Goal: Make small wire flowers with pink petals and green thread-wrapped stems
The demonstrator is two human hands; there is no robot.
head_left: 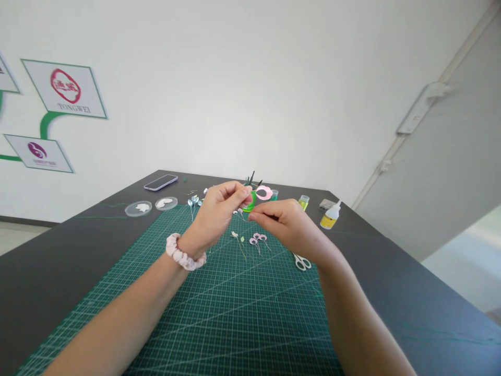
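Above the cutting mat: both hands are raised off the green cutting mat (219, 313) and brought close together, so the small piece between them sits at eye level for fine work.
Left hand: the left hand (219, 211) is pinched shut, thumb against fingertips, on something small; what it is I cannot tell.
Right hand: the right hand (284, 222) is also pinched shut, fingertips nearly touching the left's, seemingly gripping the same small piece or a thin wire.
Pink petals: small pink wire petals (258, 240) lie on the mat just below the hands, within easy reach.
Scissors: white-handled scissors (301, 261) rest beside the right wrist.
Glue bottle: a glue bottle (331, 216) stands upright on the dark tabletop (391, 282), off the mat.
Far side: a phone (160, 182) and two clear dishes (138, 209) sit well apart from the work.
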